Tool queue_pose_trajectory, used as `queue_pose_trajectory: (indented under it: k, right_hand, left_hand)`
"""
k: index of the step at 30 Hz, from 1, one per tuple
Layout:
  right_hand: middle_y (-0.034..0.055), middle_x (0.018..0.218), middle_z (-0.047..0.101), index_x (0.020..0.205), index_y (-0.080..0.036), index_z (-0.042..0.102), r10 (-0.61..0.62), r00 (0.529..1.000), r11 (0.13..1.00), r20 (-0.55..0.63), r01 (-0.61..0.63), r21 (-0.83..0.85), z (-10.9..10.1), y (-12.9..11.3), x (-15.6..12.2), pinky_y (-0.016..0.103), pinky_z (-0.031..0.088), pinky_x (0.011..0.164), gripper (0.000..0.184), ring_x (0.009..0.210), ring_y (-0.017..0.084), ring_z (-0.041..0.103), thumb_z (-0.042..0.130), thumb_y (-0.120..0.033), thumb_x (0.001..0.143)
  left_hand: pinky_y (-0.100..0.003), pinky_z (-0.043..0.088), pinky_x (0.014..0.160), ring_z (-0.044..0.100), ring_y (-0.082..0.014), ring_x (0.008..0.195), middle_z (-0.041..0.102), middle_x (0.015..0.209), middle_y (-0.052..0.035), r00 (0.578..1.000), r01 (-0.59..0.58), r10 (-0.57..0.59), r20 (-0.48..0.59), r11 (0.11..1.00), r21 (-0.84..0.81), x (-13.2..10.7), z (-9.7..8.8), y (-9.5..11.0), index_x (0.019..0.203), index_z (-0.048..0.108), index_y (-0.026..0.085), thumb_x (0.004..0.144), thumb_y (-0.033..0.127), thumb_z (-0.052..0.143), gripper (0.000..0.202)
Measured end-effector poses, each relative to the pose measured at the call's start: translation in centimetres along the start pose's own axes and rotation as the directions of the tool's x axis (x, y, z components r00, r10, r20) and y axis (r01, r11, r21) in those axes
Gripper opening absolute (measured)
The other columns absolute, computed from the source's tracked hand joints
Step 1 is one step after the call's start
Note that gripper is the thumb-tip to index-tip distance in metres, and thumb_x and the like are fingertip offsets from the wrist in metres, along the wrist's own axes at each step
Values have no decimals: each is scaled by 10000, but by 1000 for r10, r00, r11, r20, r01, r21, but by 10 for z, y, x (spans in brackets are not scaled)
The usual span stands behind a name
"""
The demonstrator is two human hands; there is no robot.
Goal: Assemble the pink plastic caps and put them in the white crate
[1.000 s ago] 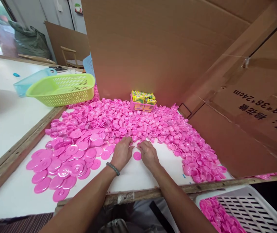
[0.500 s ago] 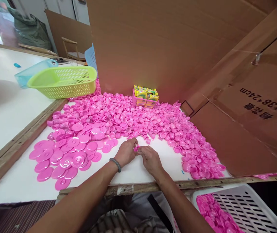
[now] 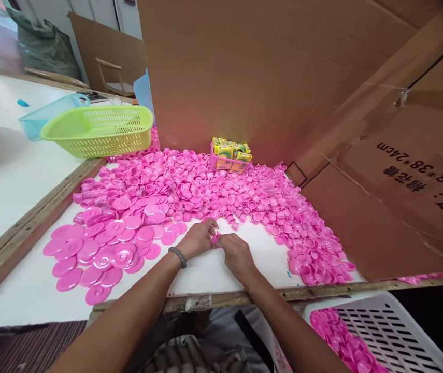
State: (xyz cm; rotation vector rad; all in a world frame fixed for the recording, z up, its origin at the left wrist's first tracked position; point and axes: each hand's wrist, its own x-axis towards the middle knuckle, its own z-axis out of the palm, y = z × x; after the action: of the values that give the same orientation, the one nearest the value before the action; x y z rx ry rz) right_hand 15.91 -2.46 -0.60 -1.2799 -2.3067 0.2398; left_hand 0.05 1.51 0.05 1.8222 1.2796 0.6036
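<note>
Over the white tabletop (image 3: 205, 277), my left hand (image 3: 199, 238) and my right hand (image 3: 237, 255) meet at their fingertips. Both are closed on a small pink plastic cup (image 3: 215, 238), mostly covered by the fingers, so its full shape is hidden. Many like-coloured small pink cups (image 3: 237, 194) lie heaped in an arc behind the hands and down the right side. To the left of my left hand, flat round pink discs (image 3: 104, 256) overlap in a loose pile.
A pink basket (image 3: 229, 165) with yellow boxes stands among the cups. At left, a green basket (image 3: 100, 140) sits beside a blue one. Cardboard walls (image 3: 275, 77) rise behind and right. A white crate (image 3: 396, 331) with pink pieces is below the wooden edge.
Both hands have stayed together around the small pink piece, with slight finger movement; the left hand has shifted a little left. The whole view has drifted slightly.
</note>
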Motion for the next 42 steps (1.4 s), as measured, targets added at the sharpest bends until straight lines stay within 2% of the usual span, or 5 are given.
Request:
queue_pose_trajectory:
  k: [8,14,20,30,42]
  right_hand:
    - [-32,563,547,807,-166,549,562,791,466,243,-545,697,-4,8,2,228,435,479,217,486,111,512,535,-379,766]
    - [31,849,609,868,-198,646,390,921,801,-18,-330,499,-6,7,0,262,450,689,245,762,144,562,469,-363,831]
    - [48,932,591,996,-236,635,181,983,940,8,-176,293,-4,11,-4,294,450,731,250,865,176,539,588,-349,777]
    - [80,882,600,977,-181,625,70,996,997,55,-70,9,-13,4,-1,332,433,714,245,831,199,504,508,-340,833]
    - [65,999,592,1132,-210,524,109,993,981,-53,-99,165,-13,3,-15,329,433,776,353,904,194,511,535,-363,814]
  left_hand:
    - [-176,361,474,509,-86,509,575,593,16,998,-38,49,26,946,-322,-1,4,4,784,546,142,645,289,638,222]
    - [-175,346,394,482,-85,387,532,454,43,989,150,-137,62,883,-444,1,8,2,721,500,156,618,288,675,243]
    - [-211,447,421,535,-106,400,546,453,40,951,293,-294,94,765,-574,1,7,3,686,470,151,562,233,730,299]
    - [-245,484,416,572,-148,397,573,423,14,901,422,-404,157,737,-528,0,11,4,662,432,161,594,226,719,302]
    - [-186,435,413,514,-82,396,543,451,32,970,242,-185,158,797,-553,1,10,3,670,522,135,579,316,721,284]
